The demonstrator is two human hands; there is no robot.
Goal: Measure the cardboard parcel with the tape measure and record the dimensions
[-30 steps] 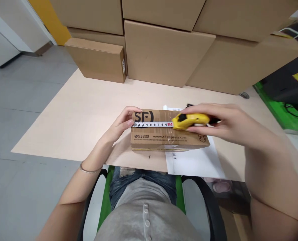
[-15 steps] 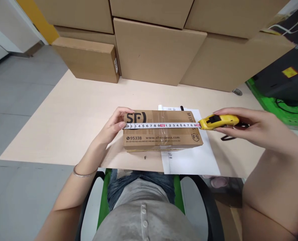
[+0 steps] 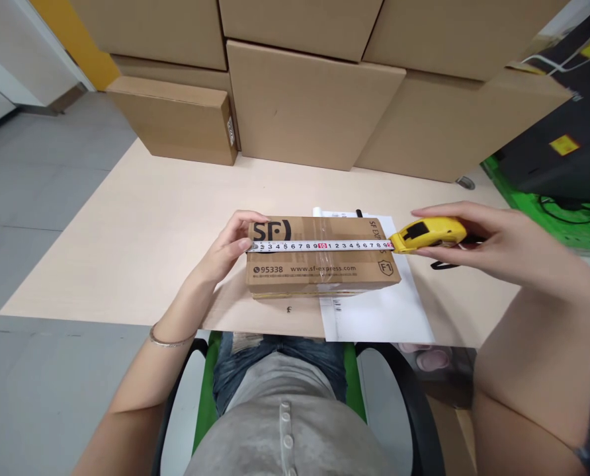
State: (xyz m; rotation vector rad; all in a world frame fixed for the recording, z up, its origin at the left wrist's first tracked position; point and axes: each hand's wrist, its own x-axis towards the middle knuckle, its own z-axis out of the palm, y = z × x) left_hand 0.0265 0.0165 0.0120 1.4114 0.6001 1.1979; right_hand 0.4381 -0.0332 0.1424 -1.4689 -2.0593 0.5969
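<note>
Stretching a tape measure (image 3: 426, 235) across a cardboard box (image 3: 319, 268) on the tabletop (image 3: 141, 225): left hand (image 3: 228, 248) pinches the tape's end, right hand (image 3: 498, 244) grips the yellow case.

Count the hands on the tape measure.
2. The left hand pins the tip of the tape measure to the left edge of the printed box; the right hand grips its yellow case just past the right edge.

Silver bracelet (image 3: 168, 340), grey top (image 3: 285, 436), jeans (image 3: 275, 360)
</note>
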